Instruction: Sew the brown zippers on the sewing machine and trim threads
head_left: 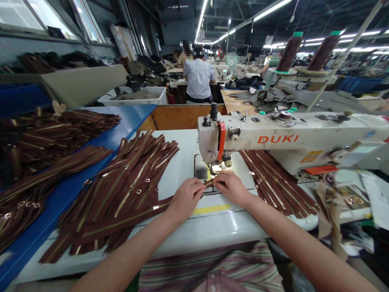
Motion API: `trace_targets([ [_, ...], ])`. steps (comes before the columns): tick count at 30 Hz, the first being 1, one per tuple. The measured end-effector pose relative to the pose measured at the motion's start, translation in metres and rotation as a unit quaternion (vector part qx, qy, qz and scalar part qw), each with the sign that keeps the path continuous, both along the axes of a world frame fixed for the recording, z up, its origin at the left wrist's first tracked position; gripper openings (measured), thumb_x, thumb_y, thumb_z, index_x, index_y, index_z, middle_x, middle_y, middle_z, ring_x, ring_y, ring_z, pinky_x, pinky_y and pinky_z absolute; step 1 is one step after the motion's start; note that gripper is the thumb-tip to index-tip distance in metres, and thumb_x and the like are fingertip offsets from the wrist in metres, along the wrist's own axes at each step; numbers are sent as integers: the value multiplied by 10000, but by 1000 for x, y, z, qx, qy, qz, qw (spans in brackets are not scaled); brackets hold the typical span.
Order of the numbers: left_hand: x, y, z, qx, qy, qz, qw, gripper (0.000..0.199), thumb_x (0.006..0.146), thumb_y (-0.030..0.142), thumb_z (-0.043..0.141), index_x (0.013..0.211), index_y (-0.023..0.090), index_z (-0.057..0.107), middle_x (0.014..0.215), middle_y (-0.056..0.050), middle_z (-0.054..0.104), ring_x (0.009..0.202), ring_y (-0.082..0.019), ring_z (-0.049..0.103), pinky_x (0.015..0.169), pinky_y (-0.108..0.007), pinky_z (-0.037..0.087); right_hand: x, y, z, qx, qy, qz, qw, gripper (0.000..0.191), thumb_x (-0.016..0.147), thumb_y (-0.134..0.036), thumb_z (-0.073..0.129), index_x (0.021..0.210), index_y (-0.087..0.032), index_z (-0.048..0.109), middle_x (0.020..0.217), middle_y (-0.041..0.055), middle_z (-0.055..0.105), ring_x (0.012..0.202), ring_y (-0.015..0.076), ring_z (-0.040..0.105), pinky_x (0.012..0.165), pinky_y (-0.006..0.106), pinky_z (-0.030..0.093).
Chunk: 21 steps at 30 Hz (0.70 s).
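Note:
Just in front of the needle of a white sewing machine (243, 134), my left hand (188, 195) and my right hand (231, 187) pinch the end of a brown zipper (146, 217) between them. The fingers of both hands are closed on it. From my left hand the zipper trails back to the left, over a heap of brown zippers (121, 186) with gold teeth and pulls. Beneath the machine arm, right of my right hand, lie more brown zippers (276, 186). The lit presser foot area is partly hidden by my fingers.
A blue table (121, 156) at left carries bundled zippers (57, 138). Two brown thread cones (290, 52) stand behind the machine. Beige cloth strips (326, 207) hang at the right edge. Ahead, a person in a light shirt (199, 79) sits facing away.

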<state>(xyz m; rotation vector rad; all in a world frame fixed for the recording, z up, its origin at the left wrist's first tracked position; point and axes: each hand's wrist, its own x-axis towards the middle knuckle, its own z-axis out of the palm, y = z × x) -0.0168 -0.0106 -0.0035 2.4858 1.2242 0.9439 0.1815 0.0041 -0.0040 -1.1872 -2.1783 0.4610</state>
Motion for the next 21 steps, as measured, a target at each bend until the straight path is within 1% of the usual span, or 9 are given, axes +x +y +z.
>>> trace_targets([
  [3,-2,1,-2,-7,-16,0,1000,153,842,85,558,826,156,692,819,-42,638,813,-176,600,772,-321,523,-3,-2,1,-2,-7,-19,1000,151,842,-106,575,748,-164,678,736,27,600,763,163,536,718,272,384],
  [6,-3,2,-4,-11,-27,-1,1000,175,849,75,541,846,162,693,819,-35,638,799,-162,603,758,-303,525,-7,-2,1,-5,-3,-45,999,141,798,-78,586,715,-166,659,718,20,581,752,166,517,710,272,377],
  [10,-4,2,-5,7,-14,-13,1000,210,862,59,517,882,170,693,819,-33,626,804,-159,597,742,-291,521,-10,-1,0,-8,-8,-64,998,132,764,-78,594,679,-168,638,700,19,567,733,169,504,697,274,367],
  [13,-5,0,-5,45,24,-27,998,235,881,56,488,916,172,689,829,-39,619,810,-168,576,728,-295,520,-12,-2,1,-9,-14,-71,997,129,769,-89,587,677,-167,633,701,24,569,743,175,509,700,276,367],
  [16,-5,-3,-5,79,92,-38,992,237,893,57,471,971,154,672,858,-53,618,828,-185,552,747,-321,522,-14,-3,3,-8,-30,-80,996,121,772,-92,582,686,-162,630,714,34,578,753,180,512,706,277,374],
  [21,-4,-6,-2,92,197,-30,976,220,901,83,478,1024,146,649,891,-62,615,832,-205,539,760,-358,521,-16,-5,8,-19,-71,-91,993,121,798,-108,565,712,-158,635,741,49,600,771,185,523,709,276,378],
])
